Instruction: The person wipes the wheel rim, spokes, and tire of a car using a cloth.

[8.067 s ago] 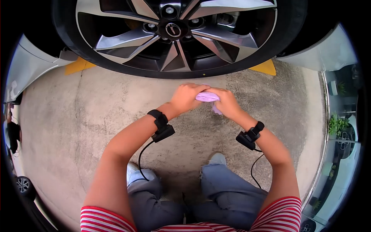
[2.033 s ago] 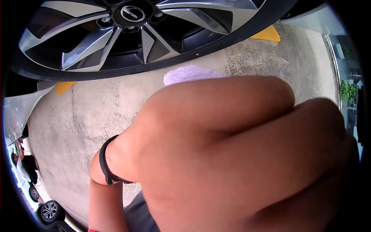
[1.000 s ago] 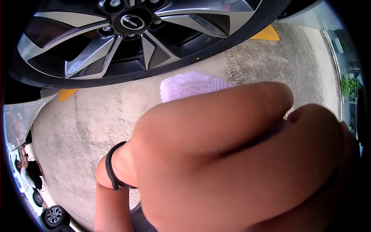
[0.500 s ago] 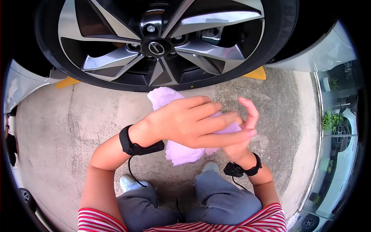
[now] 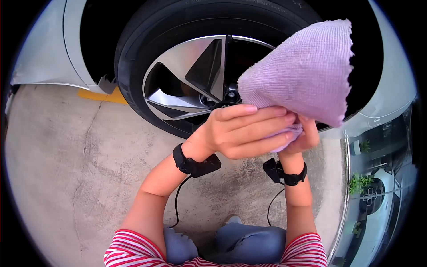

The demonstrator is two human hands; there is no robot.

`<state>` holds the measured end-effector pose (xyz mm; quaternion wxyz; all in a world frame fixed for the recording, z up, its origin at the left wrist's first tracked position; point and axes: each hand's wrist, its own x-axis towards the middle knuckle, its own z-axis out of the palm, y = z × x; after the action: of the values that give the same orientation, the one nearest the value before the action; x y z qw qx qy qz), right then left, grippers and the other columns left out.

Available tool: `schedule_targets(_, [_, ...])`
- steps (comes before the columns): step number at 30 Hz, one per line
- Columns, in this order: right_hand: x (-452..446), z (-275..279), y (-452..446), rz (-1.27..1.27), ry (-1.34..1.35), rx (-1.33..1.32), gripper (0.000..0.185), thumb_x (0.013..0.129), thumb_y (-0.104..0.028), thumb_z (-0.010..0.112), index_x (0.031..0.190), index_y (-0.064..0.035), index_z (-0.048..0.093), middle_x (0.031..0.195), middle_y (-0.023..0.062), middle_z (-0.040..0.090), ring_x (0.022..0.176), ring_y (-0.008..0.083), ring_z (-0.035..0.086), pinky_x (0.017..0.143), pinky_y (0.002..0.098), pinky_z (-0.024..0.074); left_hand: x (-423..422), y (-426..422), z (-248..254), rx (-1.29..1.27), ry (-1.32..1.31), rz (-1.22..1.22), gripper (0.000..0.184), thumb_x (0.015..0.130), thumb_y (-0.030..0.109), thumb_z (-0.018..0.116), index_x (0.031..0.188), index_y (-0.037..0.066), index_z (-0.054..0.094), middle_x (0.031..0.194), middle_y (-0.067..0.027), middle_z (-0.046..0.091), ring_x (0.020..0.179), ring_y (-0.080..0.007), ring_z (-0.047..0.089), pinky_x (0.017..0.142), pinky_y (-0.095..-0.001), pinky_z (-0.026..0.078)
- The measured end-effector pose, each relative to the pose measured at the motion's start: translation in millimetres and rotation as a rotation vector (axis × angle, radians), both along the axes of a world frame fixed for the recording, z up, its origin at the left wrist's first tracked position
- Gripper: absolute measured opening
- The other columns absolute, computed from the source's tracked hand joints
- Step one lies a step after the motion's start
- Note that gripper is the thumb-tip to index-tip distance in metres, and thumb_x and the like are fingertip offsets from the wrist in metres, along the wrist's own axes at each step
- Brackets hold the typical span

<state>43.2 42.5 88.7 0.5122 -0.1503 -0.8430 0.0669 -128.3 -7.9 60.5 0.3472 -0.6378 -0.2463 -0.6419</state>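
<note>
Though half-open, left fingers (image 5: 255, 131) against cloth (image 5: 307, 71)

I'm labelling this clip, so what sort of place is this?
Probably a car park or forecourt: a car wheel over concrete ground, yellow floor marking, and a glass front alongside.

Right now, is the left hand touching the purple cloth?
Touching: the head view shows the left hand with its fingers across the bunched purple cloth.
</note>
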Motion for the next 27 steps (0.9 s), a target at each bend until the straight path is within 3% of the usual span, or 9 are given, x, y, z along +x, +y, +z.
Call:
schedule_targets(3, [-86.7, -0.1, 20.5, -0.145, -0.163, 0.356, 0.054, 0.078, -0.002, 0.067, 0.13, 0.0002, 0.054, 0.138, 0.0294, 0.045, 0.128, 0.0474, 0.043, 0.106, 0.0524, 0.0361, -49.1, 20.2, -14.2, -0.107, -0.185, 0.191, 0.019, 0.083, 0.014, 0.061, 0.099, 0.015, 0.07, 0.115, -0.007, 0.068, 0.107, -0.0199, 0.064, 0.1, -0.033, 0.039])
schedule_targets(6, [-137.9, -21.3, 32.8, -0.226, -0.161, 0.435, 0.046, 0.077, -0.004, 0.068, 0.123, -0.0019, 0.061, 0.139, 0.0261, 0.045, 0.128, 0.0446, 0.043, 0.107, 0.0538, 0.0312, -94.2, 38.3, -32.7, -0.144, -0.259, 0.155, 0.02, 0.077, 0.005, 0.063, 0.094, 0.011, 0.072, 0.111, -0.0128, 0.068, 0.106, -0.0265, 0.065, 0.097, -0.0345, 0.042])
schedule_targets(7, [-142.2, -31.1, 35.6, -0.251, -0.128, 0.441, 0.038, 0.08, -0.003, 0.067, 0.117, 0.004, 0.063, 0.133, 0.0276, 0.051, 0.125, 0.0463, 0.046, 0.108, 0.0534, 0.0277, -104.4, 41.8, -42.5, -0.165, -0.218, 0.124, 0.021, 0.077, 0.005, 0.063, 0.095, 0.009, 0.072, 0.108, -0.012, 0.069, 0.106, -0.0278, 0.065, 0.095, -0.0387, 0.045])
schedule_targets(11, [-135.1, -78.5, 32.7, -0.326, -0.079, 0.429, 0.032, 0.076, -0.002, 0.071, 0.107, 0.0071, 0.066, 0.113, 0.0225, 0.064, 0.106, 0.04, 0.059, 0.094, 0.0442, 0.0439, -103.4, 38.1, -85.6, -0.257, -0.166, -0.03, 0.018, 0.078, 0.009, 0.065, 0.096, 0.01, 0.07, 0.111, -0.0059, 0.068, 0.109, -0.0225, 0.063, 0.101, -0.0412, 0.046])
schedule_targets(14, [-119.3, -121.3, 38.2, -0.272, -0.145, 0.339, 0.031, 0.077, -0.002, 0.072, 0.105, 0.0089, 0.066, 0.108, 0.0211, 0.066, 0.103, 0.0387, 0.062, 0.093, 0.0434, 0.0452, -93.5, 32.8, -128.5, -0.357, -0.133, 0.02, 0.018, 0.078, 0.009, 0.066, 0.094, 0.015, 0.072, 0.104, -0.0011, 0.07, 0.105, -0.0178, 0.064, 0.105, -0.041, 0.039])
schedule_targets(15, [-117.1, -118.6, 37.2, -0.247, -0.169, 0.313, 0.032, 0.077, -0.002, 0.072, 0.106, 0.0085, 0.066, 0.109, 0.021, 0.066, 0.104, 0.039, 0.062, 0.094, 0.044, 0.0444, -93.3, 28.7, -129.1, -0.379, -0.12, 0.042, 0.02, 0.08, 0.009, 0.065, 0.097, 0.016, 0.073, 0.104, -0.0006, 0.07, 0.106, -0.0166, 0.064, 0.109, -0.0394, 0.034])
schedule_targets(20, [-113.7, -95.1, 23.6, -0.255, -0.25, 0.252, 0.038, 0.072, 0.001, 0.069, 0.11, 0.0027, 0.067, 0.118, 0.0221, 0.063, 0.113, 0.0406, 0.058, 0.097, 0.046, 0.0433, -91.6, 22.8, -113.2, -0.364, -0.148, 0.174, 0.026, 0.083, 0.011, 0.062, 0.107, 0.016, 0.069, 0.114, -0.0011, 0.068, 0.113, -0.0161, 0.061, 0.111, -0.0371, 0.03])
schedule_targets(22, [-147.1, -56.3, 15.6, -0.296, -0.173, 0.404, 0.042, 0.074, 0.0, 0.066, 0.116, 0.0008, 0.064, 0.13, 0.0204, 0.056, 0.119, 0.0378, 0.054, 0.101, 0.0446, 0.0397, -100.7, 28.9, -92.5, -0.291, -0.204, 0.241, 0.027, 0.084, 0.009, 0.06, 0.108, 0.015, 0.068, 0.115, -0.0021, 0.068, 0.113, -0.0171, 0.061, 0.111, -0.037, 0.028])
schedule_targets(27, [-184.9, -31.6, 6.3, -0.24, -0.13, 0.393, 0.043, 0.075, 0.0, 0.062, 0.118, -0.001, 0.064, 0.13, 0.0138, 0.058, 0.118, 0.0317, 0.056, 0.1, 0.0416, 0.0417, -112.9, 30.4, -64.8, -0.228, -0.397, 0.269, 0.032, 0.079, -0.008, 0.052, 0.104, 0.007, 0.063, 0.113, -0.0103, 0.067, 0.11, -0.0283, 0.063, 0.104, -0.0417, 0.037])
